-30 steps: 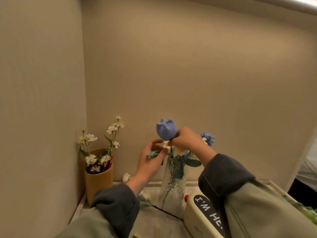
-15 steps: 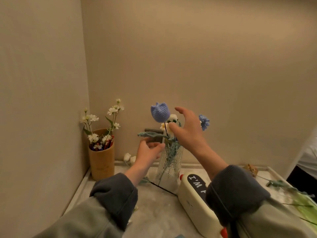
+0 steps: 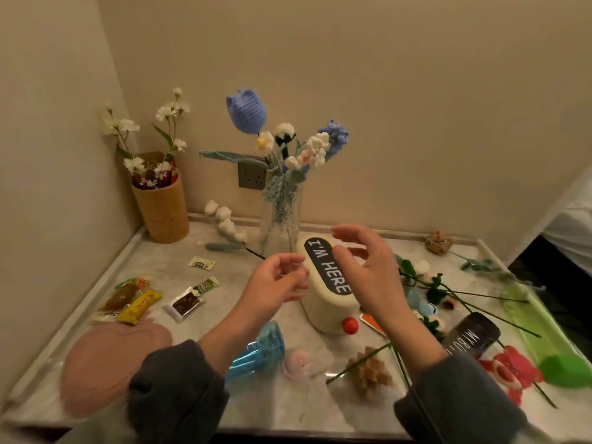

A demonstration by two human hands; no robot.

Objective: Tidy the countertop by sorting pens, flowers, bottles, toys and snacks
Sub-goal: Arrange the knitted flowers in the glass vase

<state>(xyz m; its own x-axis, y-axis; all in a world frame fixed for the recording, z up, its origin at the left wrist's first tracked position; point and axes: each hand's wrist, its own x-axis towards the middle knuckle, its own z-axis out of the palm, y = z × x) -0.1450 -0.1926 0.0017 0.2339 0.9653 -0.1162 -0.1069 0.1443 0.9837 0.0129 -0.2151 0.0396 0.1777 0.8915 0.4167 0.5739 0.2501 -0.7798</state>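
A clear glass vase [image 3: 282, 216] at the back holds several crocheted flowers, with a blue tulip [image 3: 246, 111] the tallest. My left hand [image 3: 272, 288] and my right hand [image 3: 368, 274] hover empty in front of the vase, fingers loosely curled. A white flower stem [image 3: 226, 221] lies left of the vase. More loose flowers [image 3: 429, 283] lie at the right. Snack packets [image 3: 137, 299] are scattered at the left. A wooden cup [image 3: 161, 203] with pens and white blossoms stands in the back-left corner.
A cream box lettered "I'M HERE" [image 3: 326, 283] sits under my hands. Nearer the front are a blue bottle [image 3: 262, 347], a pink toy [image 3: 296, 363], a wooden puzzle [image 3: 368, 371], a dark bottle [image 3: 471, 334], a red toy [image 3: 512, 370], a green bottle [image 3: 538, 331] and a pink pouch [image 3: 112, 360].
Both hands have let go of the blue tulip and its leaf and drawn back from the vase toward me. The view has tilted down, showing the whole countertop.
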